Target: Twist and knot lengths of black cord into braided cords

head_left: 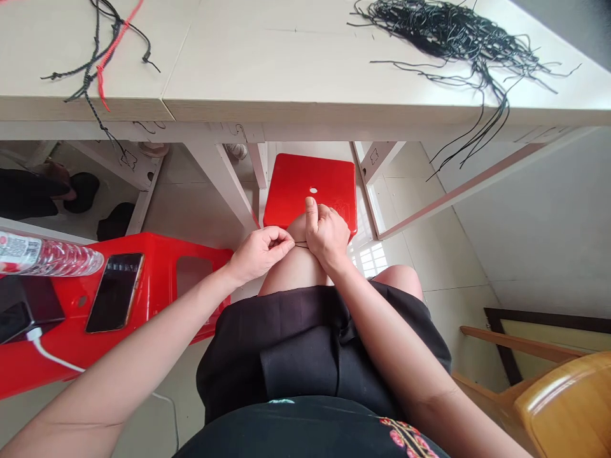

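Observation:
Over my bare knee, a thin black cord (301,244) runs between my two hands. My left hand (260,253) pinches it between thumb and fingertips. My right hand (329,232) is curled closed on the other end, its thumb pointing up, and most of the cord there is hidden by the fingers. On the table above lies a loose pile of black cords (449,35) at the right, several ends hanging over the edge. At the upper left are knotted black cords (90,63) with a red cord (114,48) across them.
The white table edge (286,111) spans the view ahead. A red stool (310,184) stands beneath it. On a red stool (157,267) at the left are a phone (115,292), a plastic bottle (62,256) and a dark box (38,302) with a white cable. A wooden chair (568,401) stands at right.

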Available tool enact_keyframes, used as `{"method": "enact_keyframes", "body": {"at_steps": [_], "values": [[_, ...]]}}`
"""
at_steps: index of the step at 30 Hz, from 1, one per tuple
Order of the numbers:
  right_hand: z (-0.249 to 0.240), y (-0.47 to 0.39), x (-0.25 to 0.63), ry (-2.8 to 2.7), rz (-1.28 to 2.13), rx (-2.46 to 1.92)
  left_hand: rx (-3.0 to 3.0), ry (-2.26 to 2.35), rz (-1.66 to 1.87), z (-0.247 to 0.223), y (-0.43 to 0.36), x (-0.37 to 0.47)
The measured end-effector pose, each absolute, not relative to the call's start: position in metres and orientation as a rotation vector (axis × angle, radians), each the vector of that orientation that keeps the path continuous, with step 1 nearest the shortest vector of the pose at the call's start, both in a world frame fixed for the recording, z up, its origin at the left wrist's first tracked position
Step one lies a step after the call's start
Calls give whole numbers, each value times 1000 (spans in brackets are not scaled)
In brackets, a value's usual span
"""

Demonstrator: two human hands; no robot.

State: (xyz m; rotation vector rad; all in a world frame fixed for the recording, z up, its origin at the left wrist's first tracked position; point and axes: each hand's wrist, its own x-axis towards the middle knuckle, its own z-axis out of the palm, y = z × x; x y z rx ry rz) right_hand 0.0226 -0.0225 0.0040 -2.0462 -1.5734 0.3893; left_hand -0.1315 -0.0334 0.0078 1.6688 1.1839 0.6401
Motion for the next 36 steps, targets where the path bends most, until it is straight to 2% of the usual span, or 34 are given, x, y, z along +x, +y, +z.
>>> {"method": "enact_keyframes", "body": {"at_steps": [11,36], "values": [[5,-22,22,-1589,400,-2058,1974,1102,677,9,-31,-136],[-1,-24,19,-1627,325,-2046,1929,1103,647,8,-36,-143]]}}
